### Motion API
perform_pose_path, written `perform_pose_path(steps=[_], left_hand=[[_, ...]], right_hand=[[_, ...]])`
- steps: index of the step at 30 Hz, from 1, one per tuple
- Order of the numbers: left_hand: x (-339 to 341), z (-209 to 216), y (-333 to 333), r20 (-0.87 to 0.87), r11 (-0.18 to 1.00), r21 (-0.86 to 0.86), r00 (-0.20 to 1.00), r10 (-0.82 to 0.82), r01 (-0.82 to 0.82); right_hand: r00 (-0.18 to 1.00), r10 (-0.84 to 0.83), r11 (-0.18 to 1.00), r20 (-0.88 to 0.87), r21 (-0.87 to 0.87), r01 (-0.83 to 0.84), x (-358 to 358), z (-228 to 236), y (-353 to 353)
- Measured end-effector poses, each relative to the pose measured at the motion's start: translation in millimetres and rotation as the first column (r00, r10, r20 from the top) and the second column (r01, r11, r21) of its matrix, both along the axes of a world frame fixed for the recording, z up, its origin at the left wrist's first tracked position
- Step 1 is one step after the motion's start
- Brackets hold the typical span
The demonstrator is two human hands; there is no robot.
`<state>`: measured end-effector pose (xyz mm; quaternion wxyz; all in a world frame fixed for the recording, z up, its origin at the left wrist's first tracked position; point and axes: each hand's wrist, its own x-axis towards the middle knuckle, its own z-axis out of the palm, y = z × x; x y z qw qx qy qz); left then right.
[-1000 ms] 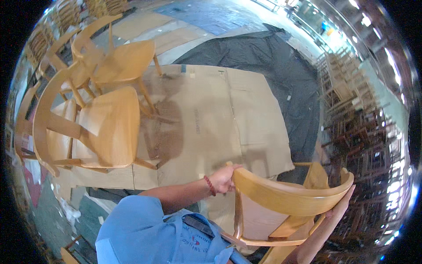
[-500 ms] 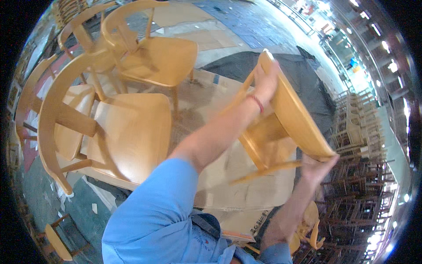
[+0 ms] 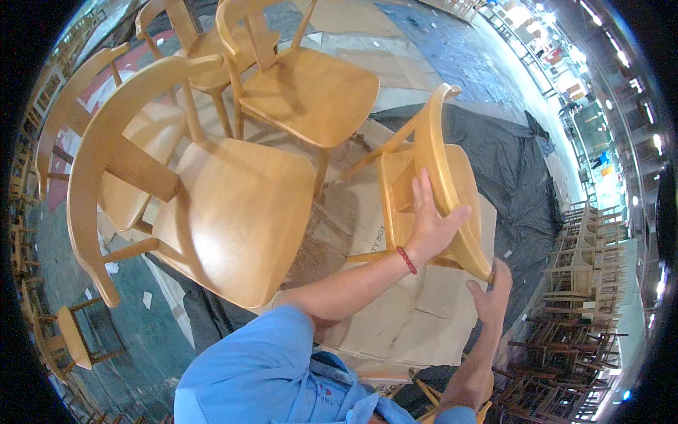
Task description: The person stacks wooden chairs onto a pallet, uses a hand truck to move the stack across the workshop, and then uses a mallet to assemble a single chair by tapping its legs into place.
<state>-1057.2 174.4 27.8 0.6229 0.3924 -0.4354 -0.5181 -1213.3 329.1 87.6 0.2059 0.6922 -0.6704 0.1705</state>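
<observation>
A light wooden chair (image 3: 462, 169) with a curved back rail appears to stand on the flattened cardboard in front of me. My left hand (image 3: 434, 230), a red beaded bracelet at its wrist, lies against the rail. Its fingers are stretched out and its thumb is spread across the rail's top. By the rail's near right end is my right hand (image 3: 492, 293), thumb and fingers apart. Its fingertips are partly hidden, and whether they touch the rail I cannot tell.
To the left a matching chair (image 3: 233, 212) stands close, with another chair (image 3: 314, 92) behind it and more beyond. Cardboard (image 3: 395, 311) and a black sheet (image 3: 515, 177) cover the floor. Stacked chair frames (image 3: 586, 275) line the right side. A small chair (image 3: 74, 336) is at far left.
The chair has come down from a tilted, held position onto the cardboard. My left hand has slid from the rail's far end towards its middle and loosened; my right hand has opened.
</observation>
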Motion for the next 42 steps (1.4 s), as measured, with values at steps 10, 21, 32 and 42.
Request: perform_pose_path(steps=[10, 21, 32, 42], left_hand=[[-4, 32, -125, 0.252, 0.996, -0.013, 0.964, 0.085, -0.084], [1, 8, -182, 0.271, 0.962, -0.208, 0.934, 0.233, -0.18], [65, -32, -226, 0.424, 0.985, -0.115, 0.89, 0.167, -0.13], [23, -40, -213, 0.614, 0.883, -0.433, 0.657, 0.438, -0.184]], right_hand=[[0.883, -0.459, 0.829, 0.1, 0.407, 0.385, 37, -1, -146], [0.951, -0.135, 0.979, 0.28, 0.183, 0.085, 73, -37, -227], [0.895, 0.105, 0.952, 0.434, 0.215, -0.216, 122, -44, -236], [0.805, -0.014, 0.994, 0.593, 0.098, -0.055, 43, -144, -116]])
